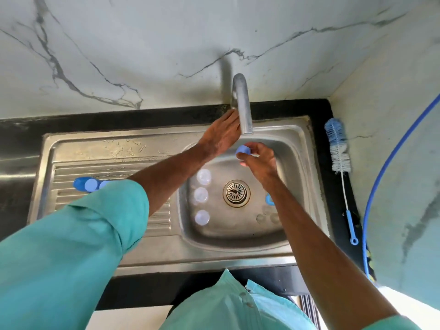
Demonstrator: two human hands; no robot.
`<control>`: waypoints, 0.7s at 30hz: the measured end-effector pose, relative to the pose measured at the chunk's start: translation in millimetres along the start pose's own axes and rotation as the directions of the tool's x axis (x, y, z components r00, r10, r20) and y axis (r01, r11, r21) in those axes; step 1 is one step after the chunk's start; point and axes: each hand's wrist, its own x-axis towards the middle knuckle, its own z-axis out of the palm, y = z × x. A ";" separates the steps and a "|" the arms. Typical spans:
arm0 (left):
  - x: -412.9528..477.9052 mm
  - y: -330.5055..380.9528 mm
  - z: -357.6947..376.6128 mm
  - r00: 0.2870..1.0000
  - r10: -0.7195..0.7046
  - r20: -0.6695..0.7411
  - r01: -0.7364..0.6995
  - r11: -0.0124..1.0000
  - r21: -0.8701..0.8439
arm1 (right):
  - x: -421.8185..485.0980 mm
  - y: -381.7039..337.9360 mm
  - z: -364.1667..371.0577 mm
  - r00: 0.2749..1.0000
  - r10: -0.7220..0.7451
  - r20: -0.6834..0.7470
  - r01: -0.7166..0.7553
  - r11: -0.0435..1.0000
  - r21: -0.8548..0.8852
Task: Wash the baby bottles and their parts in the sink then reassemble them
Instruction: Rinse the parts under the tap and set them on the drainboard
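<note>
My right hand (258, 161) pinches a small blue bottle cap (243, 150) just below the tap spout (242, 108). My left hand (222, 134) reaches with straight fingers behind the tap's base, where its fingertips are hidden. Three clear bottles (201, 196) stand in a row at the left of the sink basin (292, 160). A blue ring (269, 199) and clear nipples (266, 214) lie at the basin's right, partly behind my right forearm. More blue parts (87, 184) sit on the drainboard (100, 148), partly hidden by my left sleeve.
A blue and white bottle brush (339, 151) lies on the black counter right of the sink. A blue hose (390, 163) curves down the right wall. The drain strainer (236, 192) is in the basin's middle. Marble wall rises behind the tap.
</note>
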 end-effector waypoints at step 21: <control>-53.5 59.5 -48.9 0.859 -0.477 0.186 0.152 -0.108 -0.982 | -35.2 -47.4 -1.1 0.933 0.337 0.129 -0.360 0.839 0.409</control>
